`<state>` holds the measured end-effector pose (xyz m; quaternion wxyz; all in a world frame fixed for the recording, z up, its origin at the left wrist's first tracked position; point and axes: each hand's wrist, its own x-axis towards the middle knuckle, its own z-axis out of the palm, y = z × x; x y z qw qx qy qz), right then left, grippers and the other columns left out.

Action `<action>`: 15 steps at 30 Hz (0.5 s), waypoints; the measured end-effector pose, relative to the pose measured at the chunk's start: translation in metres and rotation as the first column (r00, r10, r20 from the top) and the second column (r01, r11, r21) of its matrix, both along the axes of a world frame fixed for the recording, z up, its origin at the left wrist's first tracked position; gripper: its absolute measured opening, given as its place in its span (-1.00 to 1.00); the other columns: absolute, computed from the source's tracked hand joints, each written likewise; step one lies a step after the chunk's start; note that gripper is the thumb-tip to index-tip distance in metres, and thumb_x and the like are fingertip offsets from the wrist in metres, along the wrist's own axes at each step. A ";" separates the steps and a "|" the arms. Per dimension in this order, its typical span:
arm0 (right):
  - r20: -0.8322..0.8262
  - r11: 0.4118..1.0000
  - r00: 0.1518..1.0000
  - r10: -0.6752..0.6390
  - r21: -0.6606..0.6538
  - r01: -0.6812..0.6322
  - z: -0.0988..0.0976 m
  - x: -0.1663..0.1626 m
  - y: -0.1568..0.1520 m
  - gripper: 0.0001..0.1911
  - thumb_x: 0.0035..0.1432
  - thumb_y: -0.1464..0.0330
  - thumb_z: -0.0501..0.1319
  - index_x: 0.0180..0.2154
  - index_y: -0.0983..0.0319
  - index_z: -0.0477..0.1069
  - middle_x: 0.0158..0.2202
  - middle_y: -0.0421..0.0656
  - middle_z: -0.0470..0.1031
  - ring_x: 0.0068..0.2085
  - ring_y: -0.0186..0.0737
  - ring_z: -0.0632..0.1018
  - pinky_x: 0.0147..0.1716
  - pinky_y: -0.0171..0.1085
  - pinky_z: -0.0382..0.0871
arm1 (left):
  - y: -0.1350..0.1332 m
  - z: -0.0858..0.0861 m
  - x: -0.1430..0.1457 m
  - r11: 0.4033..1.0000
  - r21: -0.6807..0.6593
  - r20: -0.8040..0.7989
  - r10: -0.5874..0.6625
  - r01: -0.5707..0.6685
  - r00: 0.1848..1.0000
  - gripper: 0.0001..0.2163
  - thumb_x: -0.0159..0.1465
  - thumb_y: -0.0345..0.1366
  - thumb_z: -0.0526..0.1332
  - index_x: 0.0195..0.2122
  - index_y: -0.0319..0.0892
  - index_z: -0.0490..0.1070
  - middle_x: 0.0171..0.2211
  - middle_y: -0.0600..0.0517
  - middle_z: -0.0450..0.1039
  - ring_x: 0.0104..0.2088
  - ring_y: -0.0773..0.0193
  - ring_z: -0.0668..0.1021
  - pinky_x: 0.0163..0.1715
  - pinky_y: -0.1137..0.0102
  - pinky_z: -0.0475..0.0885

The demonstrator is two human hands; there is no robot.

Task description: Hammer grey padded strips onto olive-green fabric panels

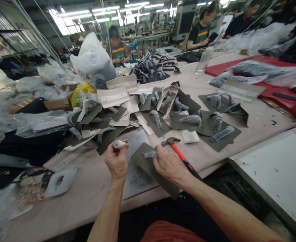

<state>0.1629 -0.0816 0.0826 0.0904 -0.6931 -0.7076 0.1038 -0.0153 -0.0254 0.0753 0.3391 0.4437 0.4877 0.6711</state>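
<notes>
My left hand is closed around a short whitish cylinder, its round end facing me; what kind of tool or part it is cannot be made out. With my right hand I grip a dark grey-green panel by its plastic-wrapped handle. That panel is tilted over a speckled grey board at the table's front edge. Just beyond my right hand lies a claw hammer with a red and black handle, apart from the fingers.
Similar panels with wrapped handles are heaped across the table. Small loose metal-coloured pieces lie at left beside a greyish pad. A clear bottle stands farther back. Co-workers are at the far side.
</notes>
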 end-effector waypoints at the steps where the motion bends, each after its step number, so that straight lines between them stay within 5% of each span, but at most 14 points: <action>1: -0.057 0.999 0.998 -0.029 -0.044 0.027 -0.005 -0.001 -0.002 -0.67 0.25 0.29 0.12 0.01 0.30 0.32 -0.34 -0.03 0.55 -0.31 -0.04 0.55 -0.37 -0.21 0.20 | -0.003 -0.004 0.002 0.999 -0.023 -0.020 -0.031 0.031 0.999 -0.73 0.12 -0.24 0.41 -0.20 -0.21 0.47 -0.26 -0.04 0.62 -0.23 0.23 0.64 -0.17 0.35 0.53; 7: -0.292 0.992 0.948 -0.124 -0.065 0.110 -0.043 -0.011 -0.017 -0.57 0.33 0.27 0.05 0.18 0.25 0.24 -0.16 0.00 0.60 -0.16 -0.05 0.62 -0.22 -0.22 0.32 | -0.006 -0.054 0.024 0.949 -0.194 0.011 -0.250 0.247 0.968 -0.75 0.18 -0.22 0.35 -0.14 -0.20 0.50 -0.20 -0.06 0.62 -0.19 0.22 0.64 -0.12 0.35 0.52; 15: -0.259 0.992 0.965 -0.029 -0.130 -0.005 -0.043 -0.024 -0.016 -0.58 0.34 0.30 -0.01 0.17 0.28 0.23 -0.14 0.02 0.59 -0.19 -0.01 0.61 -0.24 -0.20 0.33 | 0.014 -0.082 0.037 0.890 -0.234 0.052 -0.392 0.392 0.919 -0.73 0.18 -0.22 0.35 -0.13 -0.18 0.47 -0.18 -0.07 0.63 -0.15 0.16 0.65 -0.04 0.28 0.50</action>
